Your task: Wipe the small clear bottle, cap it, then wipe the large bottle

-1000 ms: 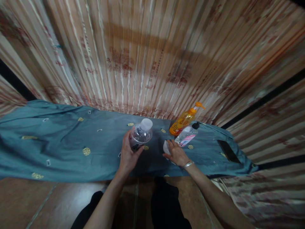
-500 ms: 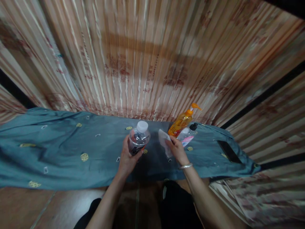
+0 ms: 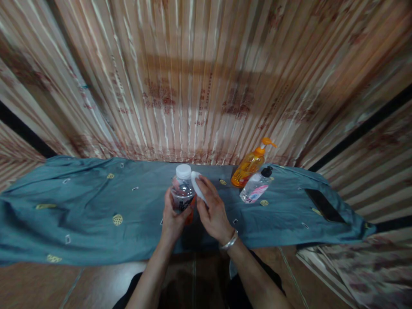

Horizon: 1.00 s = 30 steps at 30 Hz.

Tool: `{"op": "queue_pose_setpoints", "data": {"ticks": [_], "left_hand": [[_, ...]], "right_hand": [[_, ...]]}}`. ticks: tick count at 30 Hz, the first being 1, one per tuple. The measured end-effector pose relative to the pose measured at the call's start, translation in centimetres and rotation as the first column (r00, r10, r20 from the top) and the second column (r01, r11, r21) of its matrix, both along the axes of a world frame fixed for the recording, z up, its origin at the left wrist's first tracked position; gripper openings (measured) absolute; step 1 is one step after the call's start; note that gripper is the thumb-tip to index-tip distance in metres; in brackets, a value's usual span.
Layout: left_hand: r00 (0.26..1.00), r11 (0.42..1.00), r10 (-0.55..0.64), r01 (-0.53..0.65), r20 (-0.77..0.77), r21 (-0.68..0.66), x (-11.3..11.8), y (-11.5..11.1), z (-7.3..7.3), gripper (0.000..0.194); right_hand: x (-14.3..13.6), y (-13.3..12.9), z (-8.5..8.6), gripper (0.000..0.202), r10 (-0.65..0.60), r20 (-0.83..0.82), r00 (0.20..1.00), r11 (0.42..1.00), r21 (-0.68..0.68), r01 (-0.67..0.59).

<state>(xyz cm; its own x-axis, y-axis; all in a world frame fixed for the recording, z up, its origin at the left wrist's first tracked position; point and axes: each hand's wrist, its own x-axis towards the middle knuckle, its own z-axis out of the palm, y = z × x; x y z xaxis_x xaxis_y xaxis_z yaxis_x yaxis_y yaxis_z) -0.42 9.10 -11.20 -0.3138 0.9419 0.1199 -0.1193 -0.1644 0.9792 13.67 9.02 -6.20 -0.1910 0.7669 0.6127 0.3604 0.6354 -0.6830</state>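
A clear plastic bottle [image 3: 183, 187] with a white cap and a dark and orange label stands upright in my left hand [image 3: 173, 216], whose fingers wrap round its body. My right hand [image 3: 214, 212], with a silver bangle at the wrist, has its fingers closed on a folded white tissue [image 3: 197, 185]. The tissue is right beside the bottle's upper right side; whether it touches cannot be made out. Part of the label is covered by my left fingers.
To the right stand an orange pump bottle [image 3: 247, 168] and a clear pump bottle [image 3: 256, 187] with a black top and pink label. A black phone [image 3: 323, 205] lies farther right on the teal cloth [image 3: 90, 206]. Pleated curtains [image 3: 193, 86] hang behind.
My right hand has moved left with the tissue, from near the pump bottles to beside the clear bottle. My left hand keeps its hold. The view has shifted slightly.
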Motion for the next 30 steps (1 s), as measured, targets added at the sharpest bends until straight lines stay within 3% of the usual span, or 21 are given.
{"op": "queue_pose_setpoints", "data": {"ticks": [2, 5, 7, 10, 14, 18, 22, 26, 30], "left_hand": [[0.997, 0.997, -0.07, 0.07, 0.015, 0.011, -0.1, -0.2, 0.0, 0.095], [0.984, 0.983, -0.177, 0.178, 0.029, -0.031, -0.2, -0.4, -0.3, 0.093], [0.984, 0.981, -0.18, 0.181, 0.01, -0.065, -0.3, -0.4, -0.5, 0.09], [0.992, 0.988, -0.123, 0.124, 0.019, -0.094, -0.2, -0.4, -0.5, 0.084], [0.975, 0.975, -0.147, 0.172, 0.167, -0.143, 0.2, -0.4, -0.3, 0.084], [0.955, 0.982, -0.101, 0.14, 0.279, -0.124, 0.5, -0.7, 0.0, 0.09], [0.957, 0.984, -0.092, 0.129, 0.275, -0.12, 0.7, -0.8, 0.6, 0.074], [0.977, 0.977, -0.152, 0.171, 0.148, -0.126, 0.8, -0.7, 1.4, 0.057], [0.975, 0.974, -0.19, 0.202, 0.115, -0.099, 0.7, -0.8, 1.2, 0.063]], "right_hand": [[0.6, 1.3, -0.6, 0.049, 0.004, -0.143, 0.99, 0.991, -0.13, -0.023], [1.6, 2.9, -1.3, 0.044, 0.035, -0.334, 0.942, 0.931, -0.333, -0.153], [2.2, 3.0, -1.2, 0.043, 0.062, -0.399, 0.915, 0.891, -0.391, -0.23], [2.7, 2.0, 0.1, 0.043, 0.089, -0.367, 0.926, 0.919, -0.329, -0.219], [2.8, 1.2, 1.7, 0.045, 0.161, -0.25, 0.955, 0.958, -0.194, -0.212], [3.0, 2.2, 0.3, 0.044, 0.144, -0.222, 0.964, 0.914, -0.344, -0.216], [3.1, 2.2, -0.7, 0.041, 0.161, -0.176, 0.971, 0.893, -0.394, -0.219], [2.6, 0.5, 1.3, 0.045, 0.184, -0.116, 0.976, 0.954, -0.218, -0.206], [2.5, -0.1, 3.3, 0.044, 0.196, -0.057, 0.979, 0.978, -0.055, -0.2]]}}
